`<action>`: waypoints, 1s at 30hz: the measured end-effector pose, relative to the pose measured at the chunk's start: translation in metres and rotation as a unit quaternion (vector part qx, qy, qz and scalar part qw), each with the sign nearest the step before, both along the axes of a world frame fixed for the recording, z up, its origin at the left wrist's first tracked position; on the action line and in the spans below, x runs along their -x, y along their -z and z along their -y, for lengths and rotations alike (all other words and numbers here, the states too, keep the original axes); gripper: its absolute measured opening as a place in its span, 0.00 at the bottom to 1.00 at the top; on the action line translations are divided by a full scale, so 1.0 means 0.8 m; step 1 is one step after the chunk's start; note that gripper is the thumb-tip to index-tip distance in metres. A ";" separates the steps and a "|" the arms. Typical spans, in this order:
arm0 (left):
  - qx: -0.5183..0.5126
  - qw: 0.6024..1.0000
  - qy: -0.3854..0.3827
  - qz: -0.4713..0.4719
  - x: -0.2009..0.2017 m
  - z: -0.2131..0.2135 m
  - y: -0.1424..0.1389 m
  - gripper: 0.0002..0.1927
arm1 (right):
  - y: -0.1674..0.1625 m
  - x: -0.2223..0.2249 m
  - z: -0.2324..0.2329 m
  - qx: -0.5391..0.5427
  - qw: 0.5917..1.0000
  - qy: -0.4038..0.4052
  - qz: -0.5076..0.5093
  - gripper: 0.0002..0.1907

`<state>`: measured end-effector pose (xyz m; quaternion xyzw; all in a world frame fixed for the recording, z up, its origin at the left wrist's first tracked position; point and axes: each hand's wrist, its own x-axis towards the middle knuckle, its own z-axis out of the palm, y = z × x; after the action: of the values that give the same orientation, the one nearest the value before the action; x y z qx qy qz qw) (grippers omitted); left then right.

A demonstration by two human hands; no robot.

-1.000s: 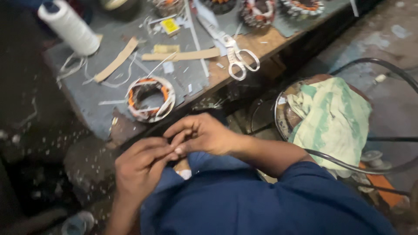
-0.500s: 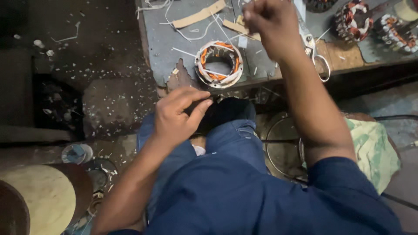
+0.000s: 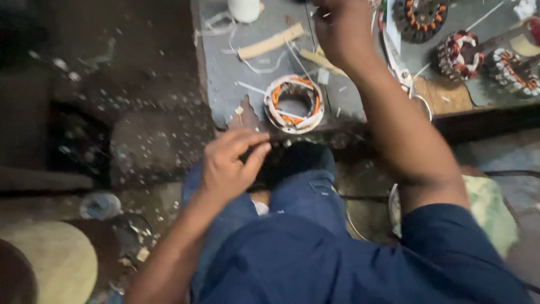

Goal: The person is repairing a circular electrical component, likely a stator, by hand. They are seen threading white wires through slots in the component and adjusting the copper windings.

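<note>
My left hand [image 3: 230, 163] hovers over my knee just below the table's front edge, thumb pinched against the fingertips; nothing shows between them. My right hand [image 3: 340, 31] is stretched far out over the grey table top [image 3: 225, 79], closed in a blurred fist with no visible contents. Between the two hands a ring-shaped stator [image 3: 293, 103] with orange and white windings lies flat near the table's front edge. A thin pale strand [image 3: 298, 59] runs across the table from near my right hand towards the stator.
At the table's back stand a white spool [image 3: 243, 8] and flat wooden strips [image 3: 270, 41]. Scissors [image 3: 402, 70] and other wound stators [image 3: 460, 53] lie to the right. A green cloth [image 3: 486, 208] is by my right side, a round tan disc [image 3: 50, 259] lower left. Scraps litter the floor.
My hands were pinched together at my lap; the right has since swung up and out over the table. The left stays pinched by my knee. The view has shifted.
</note>
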<state>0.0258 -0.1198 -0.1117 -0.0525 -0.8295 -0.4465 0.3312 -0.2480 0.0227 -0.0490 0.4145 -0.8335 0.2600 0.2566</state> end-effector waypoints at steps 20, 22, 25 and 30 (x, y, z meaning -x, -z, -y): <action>0.117 0.988 -0.068 -0.081 0.053 -0.027 0.005 0.09 | 0.077 -0.212 -0.063 0.098 0.992 -0.057 -0.047 0.14; 0.116 0.988 -0.058 -0.082 0.053 -0.025 0.004 0.09 | 0.080 -0.209 -0.064 0.097 0.993 -0.056 -0.045 0.13; 0.152 0.981 -0.048 -0.107 0.054 -0.021 0.002 0.09 | 0.082 -0.206 -0.068 0.093 0.993 -0.059 -0.043 0.12; 0.252 0.955 -0.062 -0.143 0.054 -0.013 0.003 0.10 | 0.082 -0.206 -0.072 0.103 0.988 -0.077 -0.082 0.14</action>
<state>-0.0175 -0.1093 -0.1138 -0.1463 -0.8606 -0.1896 0.4495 -0.0834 0.0806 -0.1148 0.4691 -0.7437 0.3287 0.3448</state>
